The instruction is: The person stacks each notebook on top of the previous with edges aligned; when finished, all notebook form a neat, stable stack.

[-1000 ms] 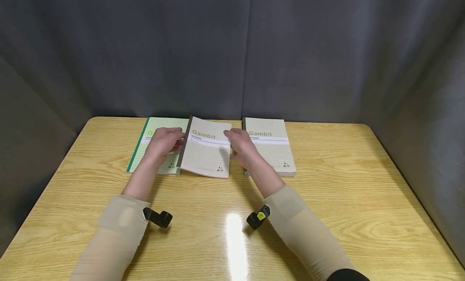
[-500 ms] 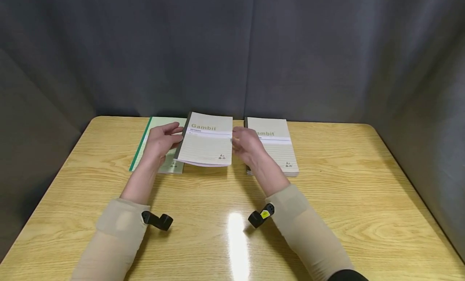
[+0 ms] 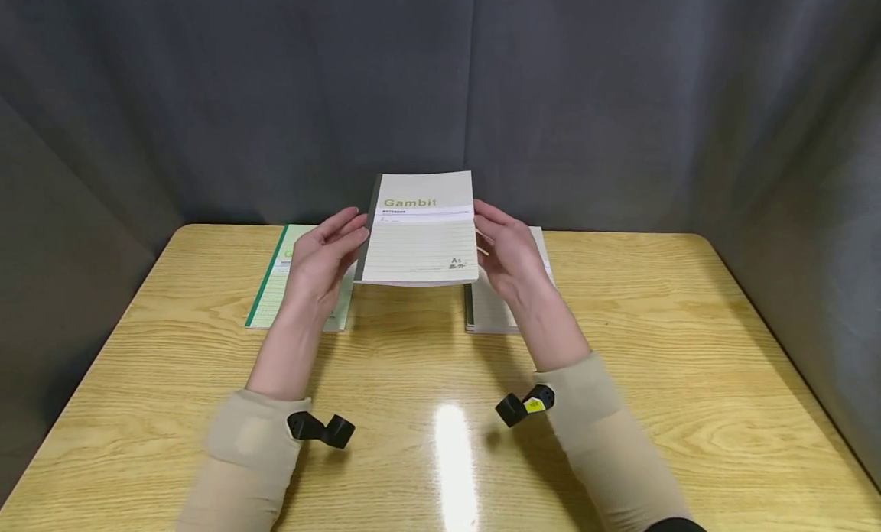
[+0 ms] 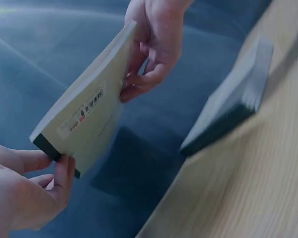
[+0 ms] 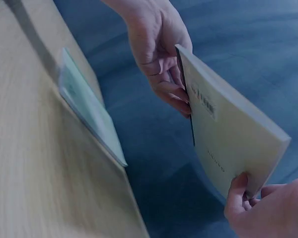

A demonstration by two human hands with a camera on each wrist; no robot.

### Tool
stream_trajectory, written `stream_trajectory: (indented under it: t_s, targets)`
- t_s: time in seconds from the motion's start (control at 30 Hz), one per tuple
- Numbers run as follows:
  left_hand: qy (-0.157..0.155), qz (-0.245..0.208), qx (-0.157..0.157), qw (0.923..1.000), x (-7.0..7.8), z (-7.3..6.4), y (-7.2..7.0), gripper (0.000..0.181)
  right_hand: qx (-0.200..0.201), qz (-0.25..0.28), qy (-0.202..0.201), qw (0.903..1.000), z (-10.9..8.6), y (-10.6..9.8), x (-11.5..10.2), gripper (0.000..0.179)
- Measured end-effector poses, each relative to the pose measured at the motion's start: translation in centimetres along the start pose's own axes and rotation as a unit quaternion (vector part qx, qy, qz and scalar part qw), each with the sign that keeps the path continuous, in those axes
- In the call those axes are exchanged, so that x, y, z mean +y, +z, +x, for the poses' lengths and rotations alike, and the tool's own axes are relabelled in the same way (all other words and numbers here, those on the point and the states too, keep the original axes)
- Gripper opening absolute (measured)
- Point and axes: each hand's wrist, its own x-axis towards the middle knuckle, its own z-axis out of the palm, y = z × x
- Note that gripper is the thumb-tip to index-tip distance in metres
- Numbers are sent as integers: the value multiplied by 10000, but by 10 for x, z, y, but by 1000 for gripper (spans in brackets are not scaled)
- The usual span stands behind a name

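A cream notebook with a dark spine and "Gambit" on its cover is held up above the table between both hands. My left hand pinches its spine edge, and my right hand pinches the opposite edge. Both wrist views show its back, with a barcode label on it. A green notebook lies on the table beneath the left hand, partly covered by it. A stack of cream notebooks lies beneath the right hand, mostly hidden by the hand and the raised notebook.
The wooden table stretches out in front and to both sides. A dark grey curtain hangs behind it and along both sides. Black wrist cameras are strapped to both sleeves.
Both hands have raised the cream notebook higher and shifted it to the right, toward the stack. Its cover now faces me more squarely. The green notebook and the stack stay put.
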Motion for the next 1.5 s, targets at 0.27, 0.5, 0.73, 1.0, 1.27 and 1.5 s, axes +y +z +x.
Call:
stream_trajectory:
  t_s: [0.27, 0.5, 0.73, 1.0, 1.27, 1.5]
  targets:
    - [-75, -538, -179, 9984, -17, -2, 44, 46, -46, -133, -276, 9995, -3, -34, -17, 46]
    - [-123, -442, -379, 9982, -33, 3, 75, 46, -31, -213, -205, 9996, 0, -71, -17, 48]
    - [-176, -146, -367, 9991, -54, 3, 93, 45, 51, -115, -57, 9999, -2, -99, -8, 49]
    - [-285, 638, -667, 9953, -66, 2, 99, 48, 130, -468, -67, 9988, 0, -115, -2, 50]
    - [-446, 1056, -1170, 9865, -74, 3, 99, 57, 336, -537, 351, 9974, 4, -126, 0, 49]
    - [-499, 1204, -1071, 9857, -78, 6, 99, 60, 384, -820, 413, 9950, 9, -126, 1, 52]
